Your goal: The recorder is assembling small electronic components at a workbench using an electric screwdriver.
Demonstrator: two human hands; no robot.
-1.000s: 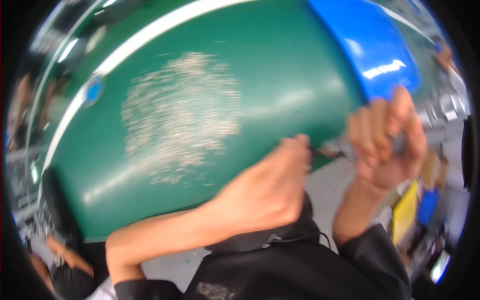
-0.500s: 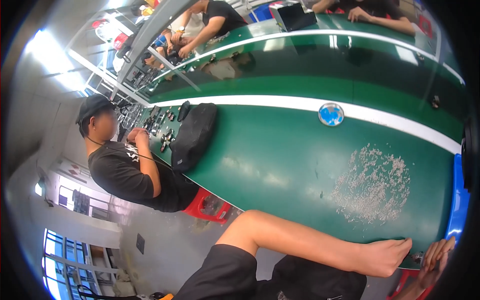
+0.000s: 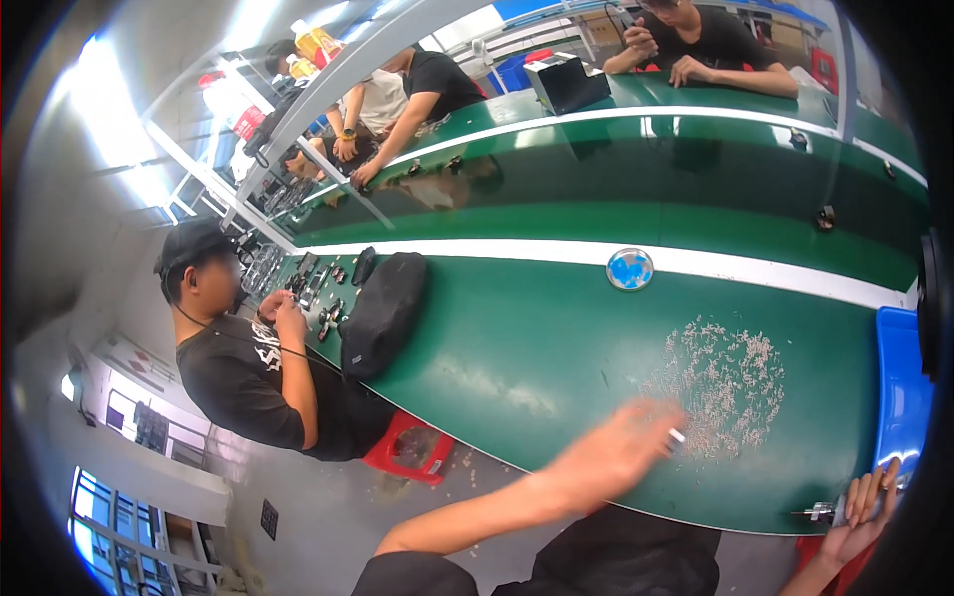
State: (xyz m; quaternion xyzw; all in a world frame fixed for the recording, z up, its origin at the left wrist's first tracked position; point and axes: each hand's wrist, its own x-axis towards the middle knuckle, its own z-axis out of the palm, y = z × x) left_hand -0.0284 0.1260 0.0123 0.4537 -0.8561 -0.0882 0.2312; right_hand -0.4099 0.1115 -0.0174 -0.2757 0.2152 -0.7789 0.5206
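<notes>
My left hand (image 3: 628,447), blurred by motion, reaches over the near edge of the scattered small pale parts (image 3: 730,387) on the green tabletop. Its fingers are drawn together, and a short white piece (image 3: 678,436) shows at their tips; what kind it is I cannot make out. At the far right, my right hand (image 3: 863,512) is wrapped round a small silver metal assembly (image 3: 821,512) with a thin stem pointing left. That assembly hangs over the table's near edge, and the fingers partly hide it. The blue tray (image 3: 899,382) lies just beyond this hand.
A round tin (image 3: 630,269) with blue contents stands by the white rail (image 3: 517,254). To the left lie a black bag (image 3: 386,316) and several dark parts. A co-worker (image 3: 248,348) sits there near a red stool (image 3: 409,447). Other people work across the green belt.
My left hand has moved left and away from my right hand to the scattered parts. The metal assembly in my right hand now shows more. The whole view has shifted.
</notes>
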